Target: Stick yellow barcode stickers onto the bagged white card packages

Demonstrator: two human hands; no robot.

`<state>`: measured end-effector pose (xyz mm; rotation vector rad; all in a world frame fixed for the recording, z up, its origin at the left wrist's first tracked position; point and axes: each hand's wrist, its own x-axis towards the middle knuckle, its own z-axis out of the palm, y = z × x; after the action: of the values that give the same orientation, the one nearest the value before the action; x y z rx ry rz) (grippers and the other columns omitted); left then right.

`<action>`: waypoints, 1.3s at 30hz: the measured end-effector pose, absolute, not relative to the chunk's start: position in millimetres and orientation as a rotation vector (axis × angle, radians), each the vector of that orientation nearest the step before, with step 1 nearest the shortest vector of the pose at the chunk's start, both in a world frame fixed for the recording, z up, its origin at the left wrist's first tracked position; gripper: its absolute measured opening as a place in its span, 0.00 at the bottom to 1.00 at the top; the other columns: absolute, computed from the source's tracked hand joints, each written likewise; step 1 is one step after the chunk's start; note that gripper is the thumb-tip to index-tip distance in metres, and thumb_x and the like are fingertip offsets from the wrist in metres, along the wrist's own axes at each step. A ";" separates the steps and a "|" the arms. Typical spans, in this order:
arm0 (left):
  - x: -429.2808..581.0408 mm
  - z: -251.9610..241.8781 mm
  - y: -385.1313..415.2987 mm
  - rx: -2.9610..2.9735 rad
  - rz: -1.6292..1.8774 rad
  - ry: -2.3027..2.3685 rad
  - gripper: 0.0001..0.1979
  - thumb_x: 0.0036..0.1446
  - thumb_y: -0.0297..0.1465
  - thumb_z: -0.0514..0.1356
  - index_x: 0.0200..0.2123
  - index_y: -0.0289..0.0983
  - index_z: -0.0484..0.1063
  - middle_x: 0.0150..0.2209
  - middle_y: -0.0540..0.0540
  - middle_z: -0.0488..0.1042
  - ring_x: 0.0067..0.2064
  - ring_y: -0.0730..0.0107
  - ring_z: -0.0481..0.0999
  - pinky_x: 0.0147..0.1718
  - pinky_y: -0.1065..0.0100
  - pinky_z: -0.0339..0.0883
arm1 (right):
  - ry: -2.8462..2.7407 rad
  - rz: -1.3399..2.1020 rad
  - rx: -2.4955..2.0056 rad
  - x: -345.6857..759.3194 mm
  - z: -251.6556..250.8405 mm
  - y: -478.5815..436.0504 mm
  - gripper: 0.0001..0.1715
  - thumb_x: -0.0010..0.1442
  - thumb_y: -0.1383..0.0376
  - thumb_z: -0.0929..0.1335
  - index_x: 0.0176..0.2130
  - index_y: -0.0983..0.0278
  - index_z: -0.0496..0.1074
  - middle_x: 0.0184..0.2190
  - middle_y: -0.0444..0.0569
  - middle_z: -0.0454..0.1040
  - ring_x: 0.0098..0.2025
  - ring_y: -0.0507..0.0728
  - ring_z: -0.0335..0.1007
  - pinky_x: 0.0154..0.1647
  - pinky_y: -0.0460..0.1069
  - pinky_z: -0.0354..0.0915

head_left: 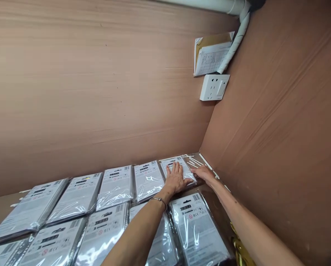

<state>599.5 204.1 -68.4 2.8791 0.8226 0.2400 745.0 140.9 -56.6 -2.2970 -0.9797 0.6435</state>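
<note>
My left hand (174,178) lies flat, fingers stretched out, on the rightmost packet (188,169) of the far row, a flat plastic-wrapped pack with a white barcode label. My right hand (205,173) rests at that packet's right edge, near the corner of the walls; its fingers are mostly hidden. A thin bracelet (158,200) circles my left wrist. More such packets (116,186) lie side by side in two rows across the table.
Brown board walls (99,92) close in the back and right. A white socket (214,87) and clipped papers (211,55) hang near the corner under a white pipe (237,37). Thin white strips (194,161) lie in the corner. Something yellow (239,251) sits at the lower right.
</note>
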 end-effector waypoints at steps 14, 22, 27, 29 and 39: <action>600.4 -82.4 202.3 2.955 0.265 0.856 0.37 0.55 0.49 0.32 0.58 0.27 0.46 0.61 0.35 0.44 0.62 0.52 0.37 0.55 0.42 0.35 | -1.372 0.728 -2.080 745.6 -44.6 121.8 0.05 0.45 0.68 0.66 0.21 0.67 0.67 0.19 0.43 0.64 0.25 0.51 0.58 0.28 0.46 0.53; 600.9 -79.5 201.0 2.941 0.237 0.874 0.37 0.55 0.49 0.33 0.58 0.27 0.47 0.61 0.35 0.44 0.61 0.52 0.38 0.55 0.42 0.34 | -2.022 -0.320 -2.062 723.5 -50.1 97.7 0.14 0.58 0.71 0.57 0.25 0.68 0.65 0.24 0.50 0.67 0.30 0.55 0.59 0.36 0.51 0.50; 600.8 -82.6 201.1 2.945 0.260 0.875 0.37 0.54 0.50 0.34 0.58 0.27 0.46 0.61 0.35 0.44 0.62 0.52 0.37 0.55 0.42 0.33 | -1.760 0.172 -2.155 730.4 -45.7 103.5 0.06 0.53 0.69 0.61 0.30 0.67 0.67 0.23 0.46 0.68 0.27 0.53 0.61 0.33 0.48 0.54; 600.6 -83.0 201.3 2.937 0.249 0.865 0.38 0.54 0.50 0.34 0.58 0.27 0.46 0.61 0.35 0.43 0.62 0.51 0.37 0.55 0.42 0.33 | -1.578 0.586 -2.098 738.0 -44.0 109.8 0.15 0.54 0.65 0.61 0.41 0.68 0.67 0.21 0.44 0.67 0.25 0.52 0.61 0.28 0.46 0.55; 601.7 -83.3 201.9 2.932 0.229 0.870 0.37 0.54 0.49 0.36 0.58 0.27 0.46 0.61 0.35 0.43 0.62 0.51 0.37 0.55 0.41 0.32 | -1.717 0.984 -1.936 744.7 -43.3 129.2 0.10 0.47 0.61 0.67 0.26 0.65 0.74 0.14 0.40 0.60 0.20 0.48 0.53 0.21 0.44 0.48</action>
<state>601.7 201.9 -83.3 2.9319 0.8702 0.2285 744.7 129.2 -43.3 -1.9360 -1.7166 0.9844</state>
